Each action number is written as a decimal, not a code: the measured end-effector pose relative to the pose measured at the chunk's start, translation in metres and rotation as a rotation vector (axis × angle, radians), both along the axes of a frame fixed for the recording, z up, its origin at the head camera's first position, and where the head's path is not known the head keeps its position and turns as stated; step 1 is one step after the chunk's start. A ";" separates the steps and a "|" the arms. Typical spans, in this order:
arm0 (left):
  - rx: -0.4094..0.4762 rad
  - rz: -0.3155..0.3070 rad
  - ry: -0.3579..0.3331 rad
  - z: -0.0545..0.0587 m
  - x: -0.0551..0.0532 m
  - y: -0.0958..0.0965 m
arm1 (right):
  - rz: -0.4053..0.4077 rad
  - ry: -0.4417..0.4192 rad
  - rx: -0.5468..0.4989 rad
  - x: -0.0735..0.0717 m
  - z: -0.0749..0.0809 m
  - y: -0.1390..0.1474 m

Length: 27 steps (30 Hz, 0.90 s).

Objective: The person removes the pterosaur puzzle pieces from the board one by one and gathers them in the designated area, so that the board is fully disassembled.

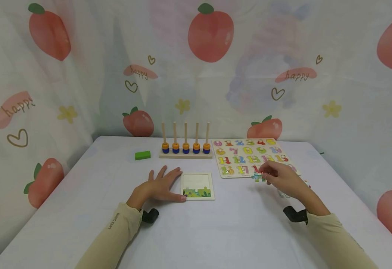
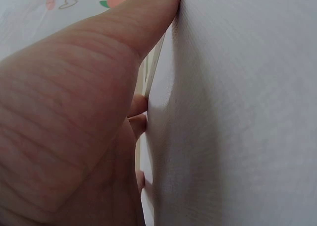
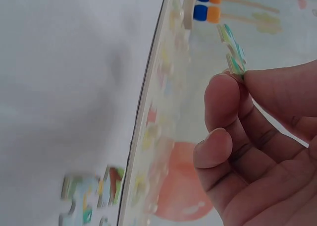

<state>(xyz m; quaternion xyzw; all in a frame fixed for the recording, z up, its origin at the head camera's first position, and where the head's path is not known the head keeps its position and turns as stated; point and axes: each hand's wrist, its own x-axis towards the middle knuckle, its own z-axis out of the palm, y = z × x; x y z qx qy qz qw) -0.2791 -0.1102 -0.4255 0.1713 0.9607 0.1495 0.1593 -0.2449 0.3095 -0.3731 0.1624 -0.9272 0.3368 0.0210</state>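
My right hand (image 1: 285, 180) pinches a green and blue jigsaw piece (image 3: 233, 50) between thumb and fingertips, raised above the table near the front edge of the number board. My left hand (image 1: 160, 185) lies with fingers spread at the left side of a small white puzzle frame (image 1: 212, 183); its thumb touches the lower left corner and a fingertip the upper left. Joined pieces (image 1: 197, 192) with a green scene fill the bottom strip of the frame, and its upper part shows bare white. More loose jigsaw pieces (image 3: 81, 196) lie on the table, partly hidden beneath the right hand in the head view.
A number board (image 1: 231, 175) with colourful numerals lies at the back right. Beside it stands a wooden peg rack (image 1: 186, 156) with orange and blue beads on upright rods. A green block (image 1: 143, 155) sits left of the rack. Patterned cloth (image 1: 196, 93) hangs behind the table.
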 end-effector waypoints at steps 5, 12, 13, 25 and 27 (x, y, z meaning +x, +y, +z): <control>0.011 -0.006 0.004 0.001 0.000 0.000 | -0.034 0.000 0.028 0.005 -0.001 0.023; 0.015 -0.011 0.006 0.002 0.001 -0.001 | -0.100 -0.001 0.049 0.008 0.000 0.061; 0.019 -0.011 0.008 0.003 0.001 -0.001 | -0.114 -0.005 0.054 0.008 0.000 0.066; 0.015 0.002 -0.003 0.002 0.003 0.000 | -0.153 -0.016 0.033 0.012 -0.008 0.116; 0.016 0.000 -0.001 0.003 0.002 0.000 | -0.156 -0.026 0.030 0.013 -0.010 0.122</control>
